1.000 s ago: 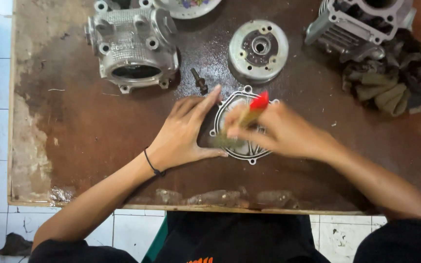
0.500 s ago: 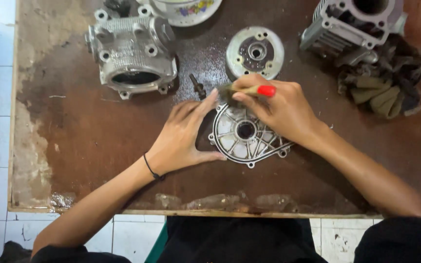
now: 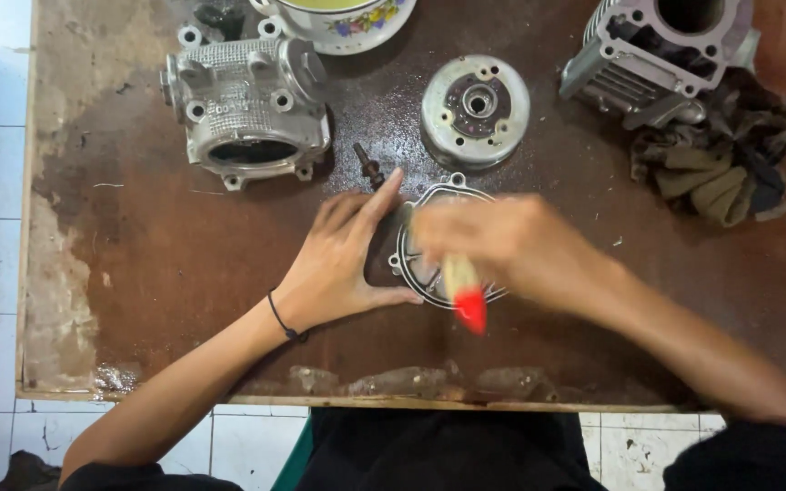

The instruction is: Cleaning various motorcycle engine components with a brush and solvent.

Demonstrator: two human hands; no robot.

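A round metal engine cover [image 3: 429,195] lies on the brown wooden table [image 3: 138,273], mostly hidden under my hands. My left hand [image 3: 343,259] presses flat against the cover's left edge, fingers spread, a black band on the wrist. My right hand [image 3: 502,241] is blurred with motion over the cover and grips a brush with a red-tipped handle [image 3: 468,305]; the handle end points toward me.
A grey engine casing [image 3: 247,109] stands at the back left, a round flywheel [image 3: 475,109] behind the cover, a finned cylinder block [image 3: 666,55] and a dark rag [image 3: 730,173] at the back right. A flowered bowl [image 3: 343,23] sits at the top edge; a small bolt [image 3: 367,165] lies near my left fingers.
My right hand has swung the brush around, so the red handle end went from pointing away to pointing toward me. My left hand stays on the cover's edge.
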